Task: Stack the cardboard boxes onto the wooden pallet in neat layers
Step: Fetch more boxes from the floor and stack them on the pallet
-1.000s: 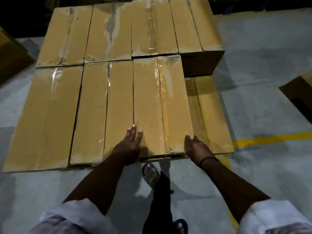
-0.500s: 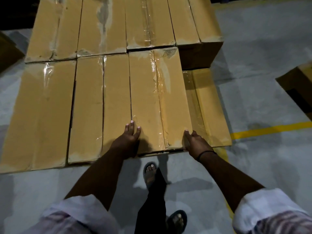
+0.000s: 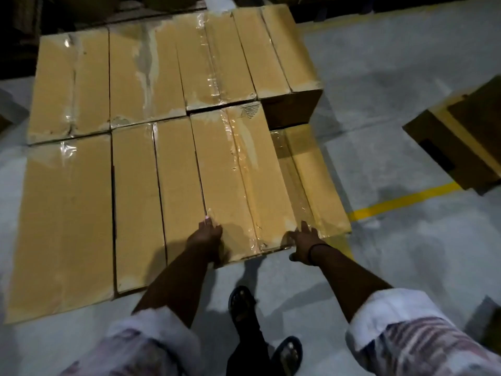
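Bracing box (image 3: 238, 180) end, left hand (image 3: 206, 236), right hand (image 3: 305, 241) outspread

You had a pale grey concrete floor (image 3: 393, 90) under you, scuffed and mottled, with a darker blotch (image 3: 390, 189) on it to your right. A yellow painted line (image 3: 406, 198) ran across the concrete on that side, rising toward the right edge of your view. A fainter yellowish line (image 3: 379, 19) crossed the floor farther off. Light was dim and fell from above, throwing soft shadows onto the concrete. The far end of the room (image 3: 16, 36) lay in near darkness, too dark to make out.
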